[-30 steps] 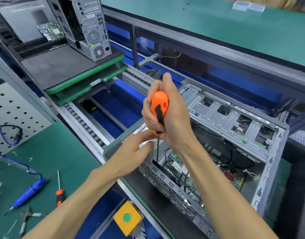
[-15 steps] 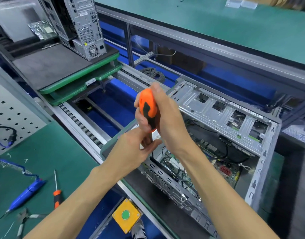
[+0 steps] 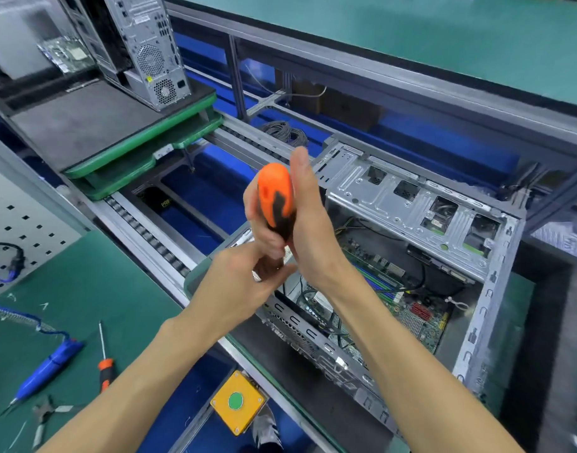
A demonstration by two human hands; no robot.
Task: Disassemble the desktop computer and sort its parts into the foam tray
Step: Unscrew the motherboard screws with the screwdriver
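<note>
Right hand (image 3: pixel 308 230) wraps round the orange-black screwdriver (image 3: pixel 275 199), handle up, held above the open PC case (image 3: pixel 411 256) lying on its side on the conveyor. Left hand (image 3: pixel 244 282) is just below, fingers curled at the shaft; can't tell if it pinches anything. Spare small screwdriver (image 3: pixel 104 364) lies on green bench (image 3: pixel 94 289).
</note>
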